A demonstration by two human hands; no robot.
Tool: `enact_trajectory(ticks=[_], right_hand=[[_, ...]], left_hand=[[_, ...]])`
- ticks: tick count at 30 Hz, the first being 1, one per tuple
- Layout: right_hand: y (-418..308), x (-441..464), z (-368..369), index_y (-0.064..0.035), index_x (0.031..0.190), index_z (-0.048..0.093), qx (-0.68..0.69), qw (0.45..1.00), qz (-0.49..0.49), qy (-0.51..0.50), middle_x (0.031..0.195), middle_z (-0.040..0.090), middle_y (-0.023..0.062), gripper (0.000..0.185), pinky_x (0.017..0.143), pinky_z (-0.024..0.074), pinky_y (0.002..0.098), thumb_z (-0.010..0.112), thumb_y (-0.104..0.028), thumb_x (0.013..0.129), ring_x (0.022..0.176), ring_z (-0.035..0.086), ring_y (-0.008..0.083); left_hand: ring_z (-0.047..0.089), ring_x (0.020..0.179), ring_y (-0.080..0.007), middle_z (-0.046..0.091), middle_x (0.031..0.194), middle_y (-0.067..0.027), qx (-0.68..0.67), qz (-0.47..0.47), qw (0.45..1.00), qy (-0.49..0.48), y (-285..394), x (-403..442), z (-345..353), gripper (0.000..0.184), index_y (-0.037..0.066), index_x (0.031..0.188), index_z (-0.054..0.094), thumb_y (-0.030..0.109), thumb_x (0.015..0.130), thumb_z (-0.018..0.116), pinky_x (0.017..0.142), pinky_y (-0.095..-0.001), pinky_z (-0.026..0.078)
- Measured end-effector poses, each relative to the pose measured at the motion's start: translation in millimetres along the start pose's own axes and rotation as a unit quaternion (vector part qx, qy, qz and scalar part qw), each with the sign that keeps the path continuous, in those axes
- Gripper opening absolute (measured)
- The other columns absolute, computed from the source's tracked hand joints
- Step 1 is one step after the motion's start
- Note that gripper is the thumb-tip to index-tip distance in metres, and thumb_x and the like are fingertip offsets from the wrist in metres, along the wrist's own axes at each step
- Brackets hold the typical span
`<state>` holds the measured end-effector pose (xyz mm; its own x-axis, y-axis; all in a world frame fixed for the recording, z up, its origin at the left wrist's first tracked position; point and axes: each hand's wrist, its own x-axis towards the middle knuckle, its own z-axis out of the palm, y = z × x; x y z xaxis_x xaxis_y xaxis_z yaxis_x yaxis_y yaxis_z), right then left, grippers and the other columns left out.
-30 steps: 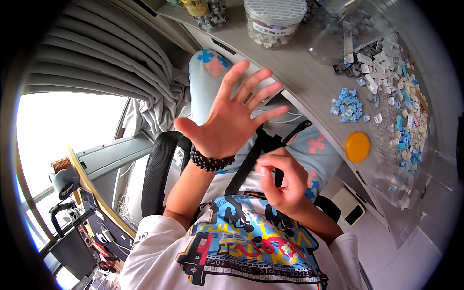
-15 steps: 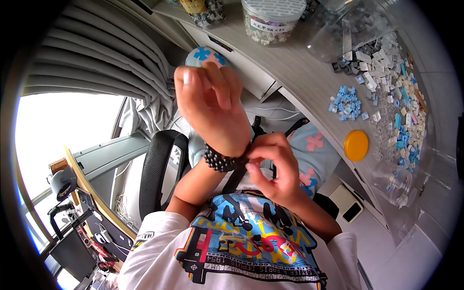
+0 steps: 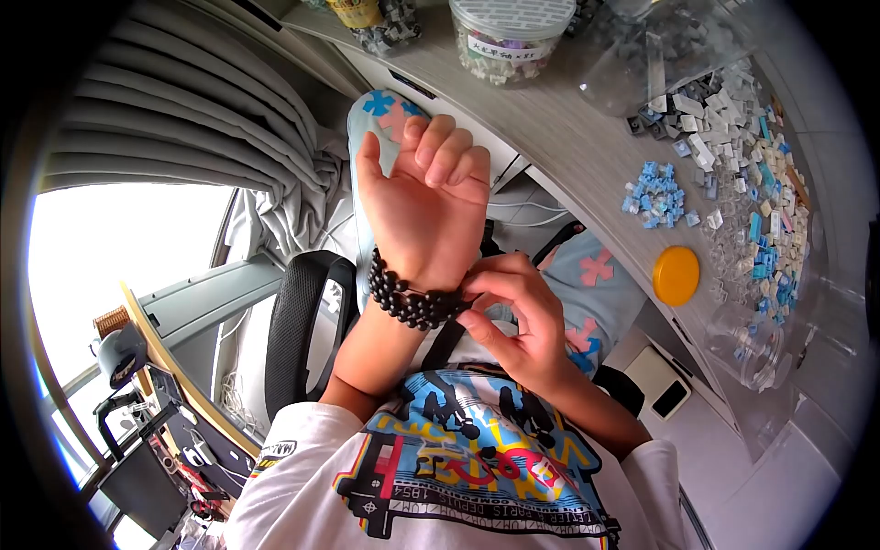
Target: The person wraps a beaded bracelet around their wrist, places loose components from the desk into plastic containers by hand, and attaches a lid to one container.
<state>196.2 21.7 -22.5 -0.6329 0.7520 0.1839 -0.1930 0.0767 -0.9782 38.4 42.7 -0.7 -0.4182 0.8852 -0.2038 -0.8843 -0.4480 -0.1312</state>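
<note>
My left hand (image 3: 426, 206) is raised palm up over my lap, its thumb apart and its fingers loosely bent, with nothing in it. Several strands of a black beaded bracelet (image 3: 412, 307) circle that wrist. At the wrist's right side, my right hand (image 3: 518, 316) pinches the bracelet between thumb and fingers. The part of the beads within the pinch is hidden.
On the grey desk (image 3: 587, 174) at right lie a pile of loose bricks (image 3: 715, 137), a cluster of light-blue pieces (image 3: 655, 195) and a yellow lid (image 3: 676, 276). A labelled tub (image 3: 509, 46) stands farther back. A black chair armrest (image 3: 298, 321) is at left.
My left hand has turned its palm more into view, its thumb has moved away from the fingers, and the wrist has rotated. My right hand stays pinched on the bracelet.
</note>
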Motion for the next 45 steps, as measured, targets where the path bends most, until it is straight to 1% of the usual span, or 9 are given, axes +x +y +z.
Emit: enact_trajectory(ticks=[5, 13, 15, 16, 19, 27, 33, 43, 45], right_hand=[[9, -12, 10, -0.0015, 0.102, 0.068, -0.105, 0.985, -0.005, -0.135, 0.111, 0.060, 0.0138, 0.019, 0.080, 0.0561, 0.0306, 0.078, -0.009, 0.087, 0.096, 0.065, 0.0215], [46, -15, 27, 0.0022, 0.133, 0.054, 0.402, 0.889, 0.217, -0.039, 0.131, 0.061, 0.0102, 0.039, 0.107, 0.0439, 0.0328, 0.038, -0.025, 0.109, 0.124, 0.056, 0.0151], [62, -37, 60, 0.0013, 0.134, 0.054, 0.482, 0.830, 0.281, -0.006, 0.136, 0.059, 0.0115, 0.038, 0.111, 0.0435, 0.0321, 0.038, -0.023, 0.110, 0.129, 0.054, 0.0155], [85, -11, 73, 0.0024, 0.117, 0.059, 0.400, 0.916, -0.035, 0.018, 0.121, 0.065, 0.0124, 0.028, 0.094, 0.0507, 0.0248, 0.041, -0.017, 0.108, 0.114, 0.062, 0.0135], [59, -31, 57, 0.0026, 0.115, 0.061, 0.514, 0.807, 0.291, 0.001, 0.118, 0.067, 0.0147, 0.029, 0.093, 0.0546, 0.0272, 0.045, -0.020, 0.105, 0.112, 0.065, 0.0151], [35, -6, 9, -0.0040, 0.136, 0.049, 0.511, 0.778, 0.338, 0.141, 0.134, 0.054, 0.0037, 0.042, 0.112, 0.0376, 0.0332, 0.043, -0.032, 0.104, 0.131, 0.050, 0.0163], [20, -24, -2, -0.0051, 0.132, 0.052, 0.387, 0.820, 0.398, 0.139, 0.133, 0.055, 0.0081, 0.034, 0.113, 0.0398, 0.0393, 0.048, -0.026, 0.106, 0.128, 0.053, 0.0191], [-3, -2, -36, -0.0006, 0.103, 0.063, 0.290, 0.900, 0.307, 0.103, 0.083, 0.062, 0.0056, 0.023, 0.069, 0.0479, 0.0293, 0.045, -0.016, 0.106, 0.073, 0.058, 0.0143], [-5, 0, -36, -0.0005, 0.104, 0.063, 0.229, 0.929, 0.283, 0.069, 0.082, 0.060, 0.0039, 0.023, 0.069, 0.0464, 0.0270, 0.046, -0.016, 0.107, 0.073, 0.056, 0.0114]], left_hand=[[0.039, 0.055, -0.0117, 0.041, 0.075, -0.0015, -0.158, -0.153, 0.974, -0.060, -5, 0, 13, 0.036, 0.007, 0.088, 0.047, 0.040, 0.103, 0.047, 0.061, -0.0274, 0.035], [0.063, 0.048, -0.0172, 0.059, 0.059, -0.0063, -0.283, -0.234, 0.877, -0.311, -55, -21, 9, 0.054, 0.009, 0.077, 0.050, 0.043, 0.112, 0.028, 0.050, -0.0263, 0.053], [0.064, 0.050, -0.0148, 0.058, 0.057, -0.0045, -0.252, -0.245, 0.889, -0.293, -51, -24, 11, 0.055, 0.010, 0.077, 0.050, 0.049, 0.111, 0.029, 0.051, -0.0259, 0.053], [0.063, 0.050, -0.0141, 0.058, 0.058, -0.0039, -0.202, -0.272, 0.892, -0.300, -46, -20, 14, 0.056, 0.010, 0.077, 0.049, 0.050, 0.110, 0.030, 0.051, -0.0261, 0.052], [0.059, 0.045, -0.0111, 0.055, 0.055, -0.0008, -0.041, -0.287, 0.915, -0.281, -38, -13, 7, 0.054, 0.011, 0.075, 0.047, 0.051, 0.109, 0.034, 0.046, -0.0251, 0.046], [0.045, 0.045, -0.0128, 0.046, 0.057, -0.0001, 0.276, -0.222, 0.909, -0.221, -34, -12, -26, 0.043, 0.010, 0.076, 0.044, 0.042, 0.106, 0.044, 0.051, -0.0286, 0.037], [0.054, 0.055, -0.0263, 0.056, 0.066, -0.0073, 0.780, 0.185, 0.439, -0.407, -13, -9, -48, 0.015, 0.005, 0.072, 0.057, 0.003, 0.076, 0.071, 0.052, -0.0361, 0.043], [0.058, 0.068, -0.0140, 0.063, 0.078, -0.0106, 0.763, 0.568, 0.271, -0.143, 61, 40, -6, 0.013, 0.000, 0.089, 0.057, 0.007, 0.100, 0.055, 0.063, -0.0259, 0.043], [0.061, 0.083, -0.0188, 0.064, 0.093, -0.0122, 0.644, 0.628, 0.417, -0.131, 79, 58, -11, 0.020, -0.002, 0.111, 0.055, -0.002, 0.091, 0.061, 0.075, -0.0296, 0.048]])
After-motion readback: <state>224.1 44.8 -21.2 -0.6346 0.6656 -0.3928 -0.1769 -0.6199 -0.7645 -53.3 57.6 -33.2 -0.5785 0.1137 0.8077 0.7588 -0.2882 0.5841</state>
